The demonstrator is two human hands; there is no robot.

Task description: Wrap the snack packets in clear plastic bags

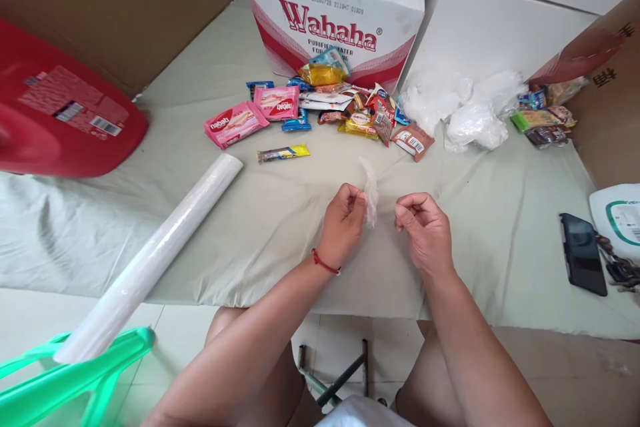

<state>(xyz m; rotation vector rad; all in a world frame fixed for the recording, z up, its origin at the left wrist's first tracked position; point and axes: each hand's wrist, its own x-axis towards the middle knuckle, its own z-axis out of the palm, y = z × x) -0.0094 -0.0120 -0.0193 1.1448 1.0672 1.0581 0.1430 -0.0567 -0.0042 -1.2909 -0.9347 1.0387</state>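
My left hand (349,221), with a red cord on its wrist, pinches a thin, twisted piece of clear plastic film (370,180). The film stands up above the fingertips and hangs a little below them. To its right, my right hand (424,227) is closed, thumb against the curled fingers. Whatever that pinch holds, if anything, is too small or hidden to make out. A small gap separates the two hands. Beyond them lies a pile of wrapped snacks (357,130), with a yellow-and-dark snack bar (283,154) in front and two pink Nabati packets (236,125) at its left.
Crumpled clear plastic bags (475,123) lie right of the pile, beside more snacks (545,119). A Wahaha carton (335,20) stands behind. A plastic film roll (160,247) slants across the left edge above a green stool (75,380). A red jug (65,100) and phone (583,253) flank the cloth.
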